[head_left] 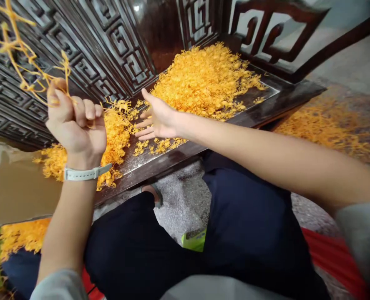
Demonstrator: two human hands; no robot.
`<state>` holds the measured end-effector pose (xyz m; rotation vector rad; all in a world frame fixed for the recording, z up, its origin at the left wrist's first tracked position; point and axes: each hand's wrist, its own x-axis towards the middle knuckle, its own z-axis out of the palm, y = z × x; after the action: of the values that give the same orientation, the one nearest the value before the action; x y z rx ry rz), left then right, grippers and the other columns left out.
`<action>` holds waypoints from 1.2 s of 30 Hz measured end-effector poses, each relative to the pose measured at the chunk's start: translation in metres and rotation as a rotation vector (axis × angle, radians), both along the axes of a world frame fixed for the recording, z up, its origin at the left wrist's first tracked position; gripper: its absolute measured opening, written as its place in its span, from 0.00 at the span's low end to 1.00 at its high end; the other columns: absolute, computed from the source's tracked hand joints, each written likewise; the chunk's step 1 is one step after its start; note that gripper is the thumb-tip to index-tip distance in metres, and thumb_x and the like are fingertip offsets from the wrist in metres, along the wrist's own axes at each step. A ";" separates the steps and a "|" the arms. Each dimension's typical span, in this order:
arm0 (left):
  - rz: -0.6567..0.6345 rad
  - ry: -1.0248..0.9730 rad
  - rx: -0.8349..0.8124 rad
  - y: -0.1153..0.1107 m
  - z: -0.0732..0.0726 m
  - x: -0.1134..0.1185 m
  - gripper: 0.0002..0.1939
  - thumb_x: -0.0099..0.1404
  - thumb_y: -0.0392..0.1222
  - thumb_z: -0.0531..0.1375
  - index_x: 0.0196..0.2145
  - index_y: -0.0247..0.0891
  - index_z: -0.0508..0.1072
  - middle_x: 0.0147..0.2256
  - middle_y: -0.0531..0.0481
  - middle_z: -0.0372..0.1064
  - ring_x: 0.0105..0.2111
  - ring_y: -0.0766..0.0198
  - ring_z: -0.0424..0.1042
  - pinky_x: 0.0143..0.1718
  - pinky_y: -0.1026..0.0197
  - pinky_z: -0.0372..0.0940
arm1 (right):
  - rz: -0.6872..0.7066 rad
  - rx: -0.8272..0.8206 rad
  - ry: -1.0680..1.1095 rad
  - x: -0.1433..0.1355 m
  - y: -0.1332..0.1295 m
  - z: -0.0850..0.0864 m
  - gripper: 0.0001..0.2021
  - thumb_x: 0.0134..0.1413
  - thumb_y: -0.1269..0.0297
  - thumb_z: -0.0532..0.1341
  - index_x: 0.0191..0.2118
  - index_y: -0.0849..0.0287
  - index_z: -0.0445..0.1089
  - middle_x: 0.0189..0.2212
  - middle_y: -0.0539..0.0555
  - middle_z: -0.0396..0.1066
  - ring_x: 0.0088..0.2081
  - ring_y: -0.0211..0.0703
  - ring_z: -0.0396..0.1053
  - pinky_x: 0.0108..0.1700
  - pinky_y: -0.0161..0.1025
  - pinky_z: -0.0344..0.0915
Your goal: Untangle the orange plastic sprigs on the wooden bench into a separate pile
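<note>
Orange plastic pieces (200, 81), left hand (78, 112) gripping some (raised), right hand (158, 118) spread empty.

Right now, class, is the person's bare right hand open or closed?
Open: the bare right hand has its thumb and fingers spread and holds nothing, near the large heap of small orange pieces.

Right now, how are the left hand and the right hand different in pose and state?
The left hand is closed on orange strands; the right hand is open, with spread fingers and nothing held. A pale wristband circles the left hand's wrist; the right hand's wrist is bare. Both hands are gloveless.
</note>
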<state>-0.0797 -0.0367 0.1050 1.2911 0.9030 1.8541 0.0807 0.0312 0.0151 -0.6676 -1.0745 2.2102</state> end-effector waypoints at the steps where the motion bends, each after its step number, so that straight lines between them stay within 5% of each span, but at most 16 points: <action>1: -0.005 0.047 0.045 0.002 -0.005 0.010 0.12 0.85 0.39 0.50 0.44 0.41 0.70 0.19 0.62 0.35 0.20 0.68 0.46 0.34 0.57 0.47 | 0.015 -0.079 0.050 0.000 -0.005 0.003 0.46 0.63 0.23 0.48 0.63 0.65 0.63 0.50 0.71 0.73 0.50 0.61 0.77 0.47 0.57 0.80; 6: -0.049 0.303 0.138 -0.008 -0.035 0.039 0.04 0.65 0.44 0.67 0.33 0.46 0.76 0.14 0.62 0.44 0.16 0.65 0.54 0.30 0.55 0.60 | -0.103 -0.135 0.231 0.005 -0.013 0.016 0.39 0.65 0.25 0.51 0.56 0.59 0.65 0.41 0.62 0.72 0.39 0.49 0.73 0.38 0.46 0.78; 9: -0.070 0.409 0.161 -0.022 -0.046 0.042 0.04 0.65 0.47 0.68 0.32 0.47 0.80 0.17 0.59 0.56 0.15 0.66 0.57 0.29 0.54 0.64 | -0.237 -0.009 0.187 0.016 -0.009 0.019 0.33 0.66 0.27 0.53 0.46 0.56 0.66 0.33 0.54 0.66 0.32 0.42 0.65 0.31 0.38 0.69; 13: -0.385 0.869 0.309 -0.038 -0.051 0.046 0.06 0.69 0.44 0.65 0.40 0.46 0.84 0.21 0.54 0.69 0.18 0.65 0.65 0.32 0.52 0.70 | -0.378 0.117 -0.008 0.027 -0.012 0.017 0.31 0.67 0.27 0.53 0.37 0.56 0.64 0.26 0.48 0.55 0.28 0.39 0.54 0.29 0.36 0.56; 15: -0.501 1.057 0.448 -0.042 -0.053 0.050 0.08 0.68 0.40 0.65 0.44 0.46 0.83 0.22 0.55 0.71 0.17 0.66 0.63 0.31 0.53 0.70 | -0.407 0.181 -0.061 0.027 -0.016 0.014 0.32 0.68 0.27 0.52 0.35 0.55 0.62 0.25 0.47 0.52 0.27 0.39 0.51 0.29 0.36 0.52; 21: -0.420 1.466 0.745 -0.043 -0.066 0.057 0.10 0.67 0.35 0.68 0.47 0.42 0.78 0.20 0.59 0.63 0.20 0.62 0.61 0.28 0.54 0.62 | -0.385 0.231 -0.125 0.016 -0.026 0.000 0.32 0.70 0.29 0.50 0.34 0.55 0.62 0.24 0.48 0.54 0.27 0.40 0.54 0.32 0.38 0.53; 29: -0.387 1.553 0.753 -0.049 -0.071 0.061 0.05 0.75 0.36 0.62 0.47 0.37 0.75 0.21 0.57 0.61 0.23 0.62 0.57 0.30 0.55 0.59 | -0.370 0.169 -0.122 0.009 -0.032 -0.005 0.31 0.72 0.31 0.50 0.35 0.56 0.64 0.24 0.50 0.60 0.27 0.40 0.58 0.31 0.37 0.56; 36: -0.457 1.442 0.550 -0.060 -0.071 0.051 0.05 0.75 0.34 0.61 0.47 0.33 0.75 0.24 0.55 0.63 0.23 0.64 0.58 0.29 0.56 0.56 | -0.403 0.372 -0.212 0.011 -0.025 0.000 0.30 0.75 0.41 0.56 0.25 0.56 0.53 0.20 0.44 0.50 0.25 0.34 0.49 0.31 0.36 0.48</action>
<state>-0.0288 -0.0967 0.0336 2.9522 0.5740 0.5790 0.0913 0.0062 0.0154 -0.8732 -1.2837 1.5730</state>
